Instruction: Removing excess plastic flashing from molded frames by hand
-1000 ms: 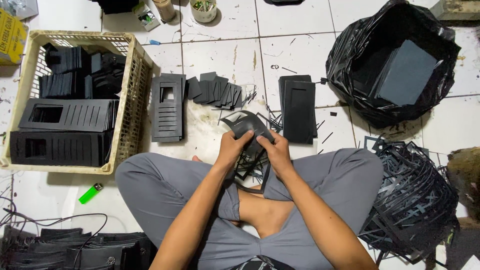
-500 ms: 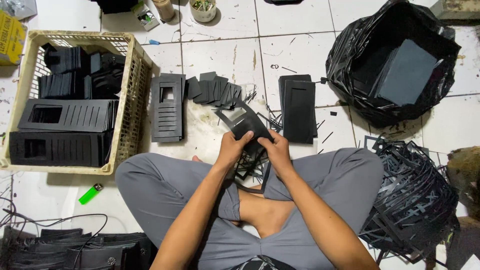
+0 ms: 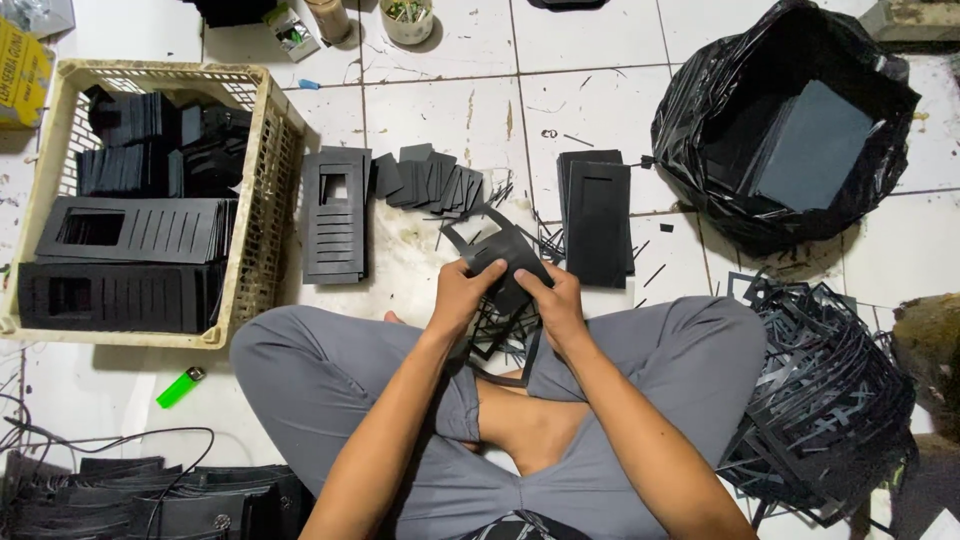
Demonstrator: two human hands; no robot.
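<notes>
We sit cross-legged in grey trousers (image 3: 330,370) on a white tiled floor (image 3: 590,90). The largest thing beside us is the cream plastic lattice basket (image 3: 262,200) at our left, filled with stacks of flat black slotted panels (image 3: 130,230). At the upper right stands a crumpled black plastic sack (image 3: 700,130), open at the top, with a flat dark sheet inside. Below it, against our right knee, lies a tangled heap of black cut-out offcut frames (image 3: 820,420).

On the floor between basket and sack we see three smaller groups: a stack of black slotted panels with a rectangular window (image 3: 335,215) just beside the basket, a fanned row of small black rectangular pieces (image 3: 430,182) next to it, and a stack of plain black rectangular panels (image 3: 597,220) further right.

Just in front of our shins, our left hand (image 3: 462,295) and right hand (image 3: 555,305) are both clasped on a thin black die-cut sheet (image 3: 505,250), held tilted above the floor between the two stacks; thumbs press its upper face, fingers curl under. Thin black strips hang from it toward our ankles.

Smallest, a bright green lighter (image 3: 180,386) lies on the floor by our left knee, below the basket.
</notes>
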